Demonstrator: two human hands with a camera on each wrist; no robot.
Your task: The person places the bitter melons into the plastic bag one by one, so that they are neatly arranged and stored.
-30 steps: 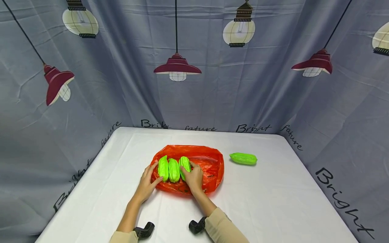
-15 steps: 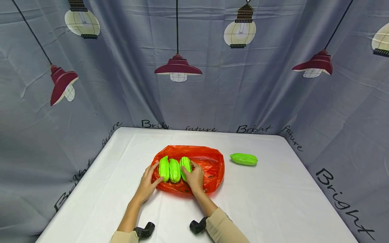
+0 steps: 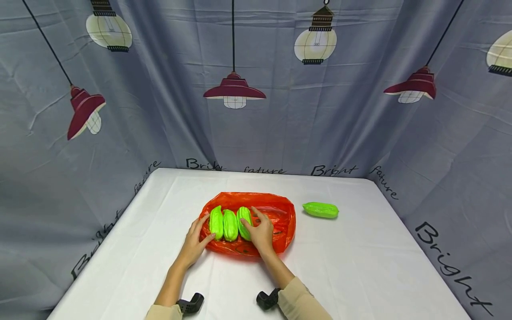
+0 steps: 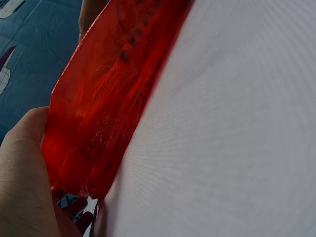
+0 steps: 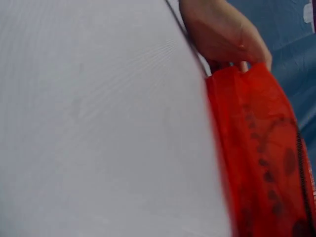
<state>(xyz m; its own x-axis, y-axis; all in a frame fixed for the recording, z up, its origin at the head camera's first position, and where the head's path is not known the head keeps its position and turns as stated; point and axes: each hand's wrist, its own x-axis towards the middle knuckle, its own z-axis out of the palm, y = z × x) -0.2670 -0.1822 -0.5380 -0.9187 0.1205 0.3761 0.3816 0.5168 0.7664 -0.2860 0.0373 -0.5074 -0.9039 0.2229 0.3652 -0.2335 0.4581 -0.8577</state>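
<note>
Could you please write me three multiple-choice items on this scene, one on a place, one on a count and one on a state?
1. Where does the lone green gourd lie?
A. On the bare table, to the right of the red bag
B. Inside the bag
C. In the left hand

2. How many green gourds lie side by side on the bag?
A. One
B. Three
C. Five

3. What is the right hand doing?
A. Hanging off the table
B. Resting spread fingers on the rightmost gourd of the row
C. Holding a cup

Answers: 1 A, it sits apart on the white cloth; 2 B, the head view shows three between the hands; 3 B, its fingers lie across that gourd, while the left hand touches the bag's other edge.
</note>
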